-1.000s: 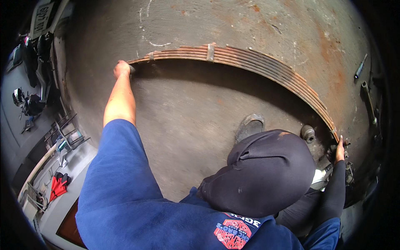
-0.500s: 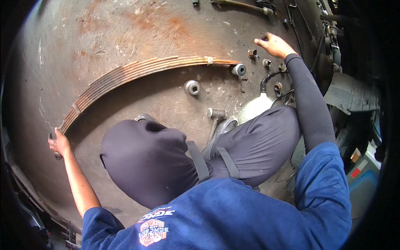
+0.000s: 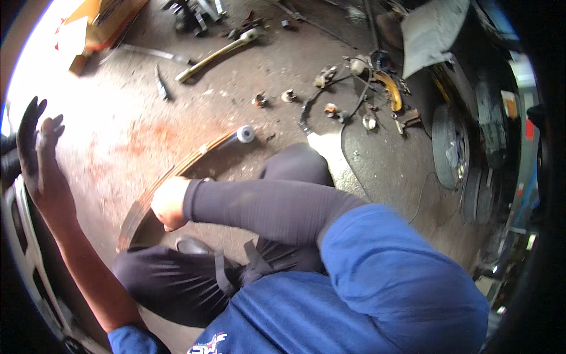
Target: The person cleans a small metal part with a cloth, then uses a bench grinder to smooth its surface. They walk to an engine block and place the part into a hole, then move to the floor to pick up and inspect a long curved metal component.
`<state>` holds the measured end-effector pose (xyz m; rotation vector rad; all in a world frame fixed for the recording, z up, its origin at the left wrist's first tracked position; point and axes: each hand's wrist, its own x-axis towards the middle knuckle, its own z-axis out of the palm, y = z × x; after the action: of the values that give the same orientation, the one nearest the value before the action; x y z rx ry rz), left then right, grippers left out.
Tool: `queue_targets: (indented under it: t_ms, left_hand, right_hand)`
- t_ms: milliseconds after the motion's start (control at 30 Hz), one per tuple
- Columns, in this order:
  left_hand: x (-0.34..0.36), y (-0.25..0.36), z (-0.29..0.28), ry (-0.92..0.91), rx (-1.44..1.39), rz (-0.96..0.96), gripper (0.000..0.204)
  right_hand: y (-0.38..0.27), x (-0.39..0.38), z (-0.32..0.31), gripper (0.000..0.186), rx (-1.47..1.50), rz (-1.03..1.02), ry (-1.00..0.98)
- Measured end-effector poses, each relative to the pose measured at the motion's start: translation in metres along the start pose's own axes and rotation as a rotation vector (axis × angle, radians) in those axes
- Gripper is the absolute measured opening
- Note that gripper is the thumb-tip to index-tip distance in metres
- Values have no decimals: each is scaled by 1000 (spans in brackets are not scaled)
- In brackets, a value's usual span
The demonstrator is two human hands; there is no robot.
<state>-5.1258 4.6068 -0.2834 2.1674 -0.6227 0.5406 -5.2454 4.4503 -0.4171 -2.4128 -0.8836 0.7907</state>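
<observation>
My left hand (image 3: pixel 47 168) is raised at the far left with its fingers stretched and apart, holding nothing that I can see. My right hand (image 3: pixel 170 203) is closed and lies across the middle of a rusty leaf spring (image 3: pixel 187 155); its fingertips are hidden, so what it grips cannot be told. The curved stack of strips rests on the floor in front of my bent legs. At its far end sits a round metal eye or bushing (image 3: pixel 245 134). The near end runs down beside my left knee, slightly blurred.
Rusty metal sleeves (image 3: pixel 259 100) lie beyond the spring. A long-handled bar (image 3: pixel 218 56) and a slim pointed tool (image 3: pixel 160 84) lie farther off. A glowing lamp (image 3: pixel 328 147) with a black cable is beside my right knee. A cardboard box (image 3: pixel 121 20) and a wheel (image 3: pixel 451 147) flank the area.
My left hand has let go of the spring's near end and lifted. My right hand has swung from the far right onto the spring. The view has turned rightward.
</observation>
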Motion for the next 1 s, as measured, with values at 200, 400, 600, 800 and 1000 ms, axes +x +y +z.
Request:
queue_targets:
  t_ms: [200,400,600,800,1000]
  left_hand:
    - [-28,71,77,-116,-358,-212,49]
    - [-56,58,119,-253,-386,-400,47]
    - [-57,30,138,-299,-338,-412,45]
    - [-53,10,152,-298,-358,-430,43]
    - [-48,8,156,-335,-358,-457,39]
  right_hand:
    - [21,36,4,30,15,70,145]
    - [16,55,4,43,8,139,-36]
    - [13,42,-8,41,-10,140,-41]
    - [20,38,-12,36,22,200,-72]
    - [22,44,-7,35,-16,153,-47]
